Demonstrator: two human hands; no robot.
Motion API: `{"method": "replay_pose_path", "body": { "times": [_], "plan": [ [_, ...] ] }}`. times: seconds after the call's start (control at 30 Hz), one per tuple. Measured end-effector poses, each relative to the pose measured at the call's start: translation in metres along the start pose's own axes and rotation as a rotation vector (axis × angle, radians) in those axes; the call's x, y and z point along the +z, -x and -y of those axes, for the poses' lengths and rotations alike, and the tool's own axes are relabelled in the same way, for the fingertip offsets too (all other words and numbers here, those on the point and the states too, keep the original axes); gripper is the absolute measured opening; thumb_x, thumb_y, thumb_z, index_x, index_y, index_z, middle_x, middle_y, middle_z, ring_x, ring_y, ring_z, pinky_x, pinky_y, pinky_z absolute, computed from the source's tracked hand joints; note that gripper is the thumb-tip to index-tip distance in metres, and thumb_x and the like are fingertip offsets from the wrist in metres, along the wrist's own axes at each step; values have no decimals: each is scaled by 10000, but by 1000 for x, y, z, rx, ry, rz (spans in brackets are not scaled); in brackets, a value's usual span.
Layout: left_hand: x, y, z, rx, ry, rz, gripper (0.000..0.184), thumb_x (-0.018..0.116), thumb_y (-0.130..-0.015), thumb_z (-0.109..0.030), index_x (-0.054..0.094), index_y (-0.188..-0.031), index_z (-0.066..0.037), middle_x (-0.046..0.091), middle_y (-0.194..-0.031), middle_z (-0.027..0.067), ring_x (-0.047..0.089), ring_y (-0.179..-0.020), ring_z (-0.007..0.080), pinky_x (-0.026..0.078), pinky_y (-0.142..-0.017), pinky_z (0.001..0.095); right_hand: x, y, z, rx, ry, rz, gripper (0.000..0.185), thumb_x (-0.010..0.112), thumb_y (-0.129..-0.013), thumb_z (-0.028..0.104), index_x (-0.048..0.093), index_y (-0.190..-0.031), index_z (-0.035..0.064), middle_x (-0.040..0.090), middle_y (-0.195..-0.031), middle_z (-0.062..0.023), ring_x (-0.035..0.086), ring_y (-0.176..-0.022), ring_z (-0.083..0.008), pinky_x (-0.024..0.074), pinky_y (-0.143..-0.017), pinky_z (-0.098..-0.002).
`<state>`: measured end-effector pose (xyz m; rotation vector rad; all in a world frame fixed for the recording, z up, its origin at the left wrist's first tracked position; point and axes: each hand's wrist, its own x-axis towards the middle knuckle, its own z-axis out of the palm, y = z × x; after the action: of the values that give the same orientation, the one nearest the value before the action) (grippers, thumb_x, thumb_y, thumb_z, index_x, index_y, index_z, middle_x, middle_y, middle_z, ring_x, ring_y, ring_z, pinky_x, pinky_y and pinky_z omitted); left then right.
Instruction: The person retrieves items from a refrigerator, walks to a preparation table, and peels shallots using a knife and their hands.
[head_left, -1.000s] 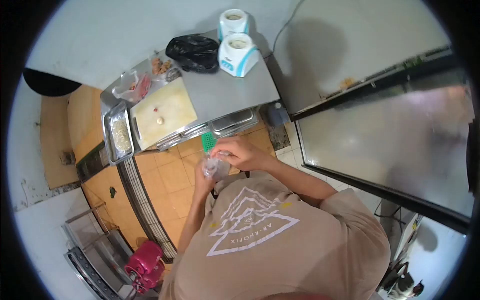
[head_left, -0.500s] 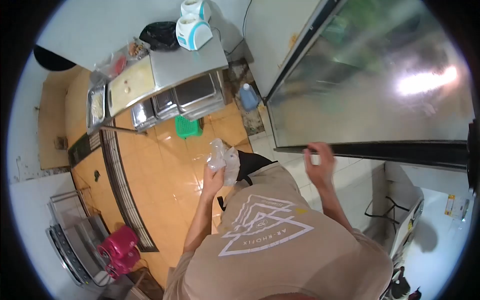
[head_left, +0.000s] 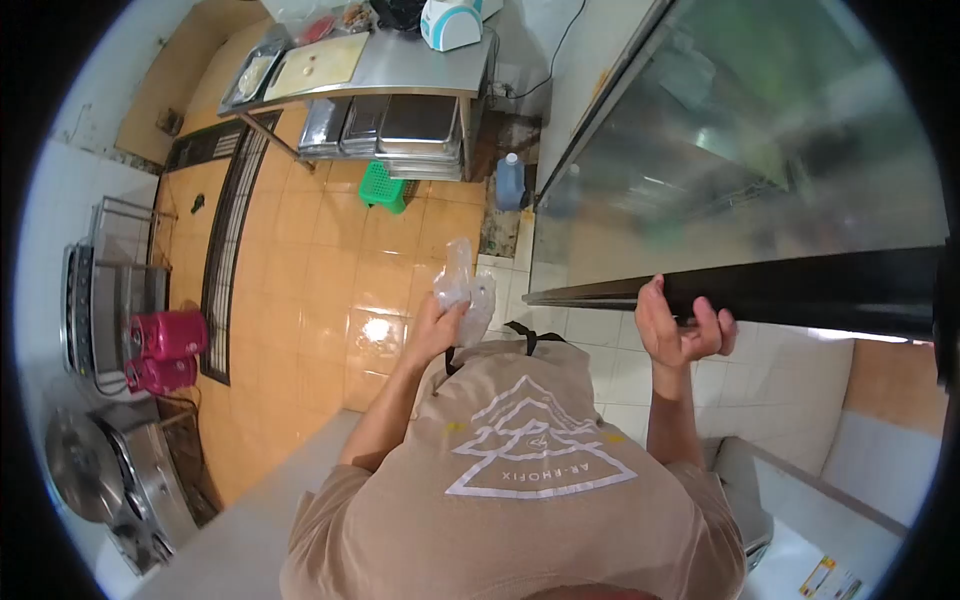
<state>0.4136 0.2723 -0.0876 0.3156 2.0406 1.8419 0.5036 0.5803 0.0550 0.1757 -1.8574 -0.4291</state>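
A crumpled clear plastic bag point(head_left: 478, 306) is bunched in my left hand point(head_left: 436, 330), its fingers closed round it in front of my waist. My right hand point(head_left: 680, 328) is raised at the black lower frame point(head_left: 800, 292) of a glass door point(head_left: 690, 200). Its fingers are spread and slightly bent, the fingertips overlapping the frame; whether they press on it I cannot tell. The glass looks misty, and what lies behind it is blurred.
A steel table point(head_left: 405, 62) at the back bears a cutting board point(head_left: 330, 68) and a white-blue appliance point(head_left: 452, 25). Below are metal trays point(head_left: 420, 125), a green stool point(head_left: 382, 187) and a blue jug point(head_left: 510, 185). Pink gas cylinders point(head_left: 170, 335) stand left, beside a floor grate point(head_left: 228, 280).
My view has turned and shifted. My right hand, earlier lower and curled near the door's edge, now has its fingers spread over the frame. My left hand keeps the plastic bag.
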Motion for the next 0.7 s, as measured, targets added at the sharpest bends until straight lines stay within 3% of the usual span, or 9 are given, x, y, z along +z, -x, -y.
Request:
{"method": "replay_pose_path", "body": {
  "times": [0.1,0.13,0.23,0.27,0.37,0.5,0.53,0.63,0.7],
  "plan": [
    [45,18,17,-9,15,15,66,565,-895,-43,618,-903,-4,606,-868,5,557,-821,121,449,-726,298,0,30,-39,77,-40,-137,403,831,-735,183,625,-1012,392,474,-1266,-75,358,-1265,-323,314,-1077,-473],
    [63,21,17,-1,46,-71,64,560,-896,-45,611,-893,-7,600,-868,3,552,-826,121,443,-727,298,-4,34,-56,41,-40,-91,598,858,-719,238,517,-1209,280,428,-1317,-119,346,-1300,-372,279,-1115,-524],
    [113,66,13,-33,152,-260,68,550,-899,-54,597,-871,-14,587,-872,0,542,-838,122,427,-734,295,-14,38,-89,263,-153,-116,800,863,-744,246,359,-1343,82,294,-1433,-229,299,-1350,-430,249,-1140,-552],
    [122,77,6,-47,199,-286,69,551,-899,-57,596,-868,-16,587,-875,0,542,-841,123,424,-738,293,-18,29,-101,383,-208,-141,986,880,-727,279,243,-1423,-9,269,-1472,-228,293,-1372,-428,282,-1124,-560],
    [131,105,29,-39,170,-327,77,550,-889,-52,611,-867,-11,603,-852,15,555,-821,132,430,-721,292,-31,52,-135,698,-317,23,1043,878,-738,280,203,-1477,-13,259,-1499,-209,280,-1410,-386,308,-1116,-541],
    [130,135,4,-30,-38,-236,82,544,-880,-20,611,-840,4,606,-793,35,564,-774,139,446,-680,299,-21,79,-161,850,-371,110,929,786,-860,248,200,-1514,-54,332,-1515,-238,363,-1400,-358,307,-1146,-485],
    [132,142,-11,-13,-99,-194,89,540,-882,-18,606,-828,5,604,-780,38,564,-763,142,446,-677,301,-15,78,-166,856,-467,54,882,723,-908,190,153,-1504,-124,315,-1495,-324,359,-1388,-404,239,-1179,-445],
    [136,161,-34,9,-152,-194,85,518,-898,-32,586,-849,-26,594,-839,17,534,-815,134,419,-734,286,13,102,-197,817,-458,-40,833,674,-941,177,142,-1503,-132,323,-1487,-329,346,-1396,-417,237,-1182,-439],
    [149,169,-24,92,-48,-328,81,517,-900,-3,589,-865,-11,592,-829,37,549,-800,148,440,-718,297,18,107,-220,814,-413,38,809,640,-965,187,128,-1504,-130,331,-1481,-318,380,-1375,-411,322,-1141,-430]
  ]
}}
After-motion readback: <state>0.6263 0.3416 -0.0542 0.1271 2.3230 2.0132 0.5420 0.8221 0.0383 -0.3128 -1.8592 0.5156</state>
